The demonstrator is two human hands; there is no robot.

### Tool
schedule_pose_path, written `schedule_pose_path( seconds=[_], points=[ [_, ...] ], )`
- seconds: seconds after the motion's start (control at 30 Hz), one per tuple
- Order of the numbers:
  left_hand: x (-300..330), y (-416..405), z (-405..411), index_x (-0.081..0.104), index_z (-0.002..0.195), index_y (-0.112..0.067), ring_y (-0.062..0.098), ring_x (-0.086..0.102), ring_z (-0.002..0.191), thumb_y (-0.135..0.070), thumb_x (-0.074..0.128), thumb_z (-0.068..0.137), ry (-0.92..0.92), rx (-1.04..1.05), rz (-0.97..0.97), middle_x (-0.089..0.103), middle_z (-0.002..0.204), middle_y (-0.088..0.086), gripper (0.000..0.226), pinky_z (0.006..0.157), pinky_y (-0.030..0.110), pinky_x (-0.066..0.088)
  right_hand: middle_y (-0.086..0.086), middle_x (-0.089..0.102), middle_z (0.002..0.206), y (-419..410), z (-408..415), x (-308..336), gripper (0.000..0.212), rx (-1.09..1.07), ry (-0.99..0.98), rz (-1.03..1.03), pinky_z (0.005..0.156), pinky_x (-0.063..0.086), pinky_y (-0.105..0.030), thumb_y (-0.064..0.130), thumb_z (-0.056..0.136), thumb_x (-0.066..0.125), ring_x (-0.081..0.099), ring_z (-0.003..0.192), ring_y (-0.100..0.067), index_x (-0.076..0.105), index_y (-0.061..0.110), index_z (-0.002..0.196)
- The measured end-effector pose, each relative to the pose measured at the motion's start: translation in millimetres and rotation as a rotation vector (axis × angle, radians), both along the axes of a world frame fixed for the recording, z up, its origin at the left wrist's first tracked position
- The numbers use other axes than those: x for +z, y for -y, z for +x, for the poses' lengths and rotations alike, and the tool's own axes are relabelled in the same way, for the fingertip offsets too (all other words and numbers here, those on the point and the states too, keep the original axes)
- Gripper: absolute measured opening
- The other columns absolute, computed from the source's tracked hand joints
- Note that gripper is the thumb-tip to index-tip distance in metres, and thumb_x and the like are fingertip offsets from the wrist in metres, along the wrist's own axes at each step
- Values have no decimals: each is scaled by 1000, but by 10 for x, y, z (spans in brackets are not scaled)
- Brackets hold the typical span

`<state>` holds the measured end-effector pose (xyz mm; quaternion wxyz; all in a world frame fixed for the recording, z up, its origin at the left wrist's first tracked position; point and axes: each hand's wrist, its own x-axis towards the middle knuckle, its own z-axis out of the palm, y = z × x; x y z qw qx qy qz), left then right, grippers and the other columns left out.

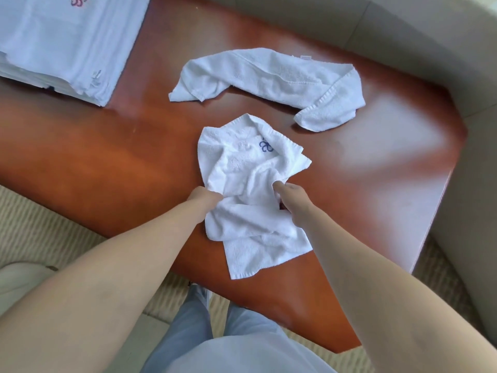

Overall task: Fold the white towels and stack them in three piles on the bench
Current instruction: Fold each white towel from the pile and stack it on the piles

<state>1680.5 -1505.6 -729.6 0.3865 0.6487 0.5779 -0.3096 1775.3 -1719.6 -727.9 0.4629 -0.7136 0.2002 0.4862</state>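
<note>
1. A crumpled white towel (250,184) with a blue embroidered mark is seen on the reddish wooden bench (107,157), near its front edge.
2. The towel's left side is gripped by the left hand (205,199), whose fingers are curled into the cloth.
3. A bunch of the same towel is pinched by the right hand (291,196), thumb and fingers closed on the fabric.
4. A second unfolded towel (271,79) is laid beyond the crumpled towel, apart from it.
5. A stack of folded towels (61,44) is placed far to the left of the crumpled towel, at the bench's back corner.
</note>
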Motion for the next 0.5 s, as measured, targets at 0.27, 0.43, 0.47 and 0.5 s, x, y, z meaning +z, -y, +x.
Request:
schedule_pose_path(
  seconds=[0.27, 0.43, 0.47, 0.5],
  points=[
    [255, -279, -261, 54, 135, -13, 26, 59, 115, -37, 63, 90, 233, 131, -157, 62, 126, 4, 52, 106, 43, 48, -1, 53, 71, -12, -99, 271, 15, -2, -82, 140, 65, 48, -29, 29, 84, 62, 49, 65, -20, 56, 20, 75],
    [527, -509, -445, 54, 136, -17, 25, 59, 117, -42, 65, 88, 295, 104, -193, 62, 129, 3, 55, 107, 45, 48, -8, 56, 80, -172, -348, 503, 49, 5, -20, 282, 73, 46, -33, 55, 90, 42, 50, 73, -22, 62, 11, 91],
    [584, -549, -486, 54, 137, -18, 25, 59, 118, -44, 66, 88, 313, 92, -206, 62, 130, 2, 56, 108, 45, 48, -8, 54, 78, -217, -418, 545, 50, 2, 4, 249, 74, 44, -35, 58, 91, 44, 49, 72, -22, 60, 10, 89],
    [649, -588, -522, 54, 138, -19, 24, 59, 119, -47, 67, 89, 335, 76, -221, 62, 131, 1, 59, 108, 44, 47, -5, 52, 73, -269, -491, 584, 45, 11, 54, 185, 73, 42, -34, 55, 91, 52, 48, 69, -20, 58, 11, 83]
  ],
)
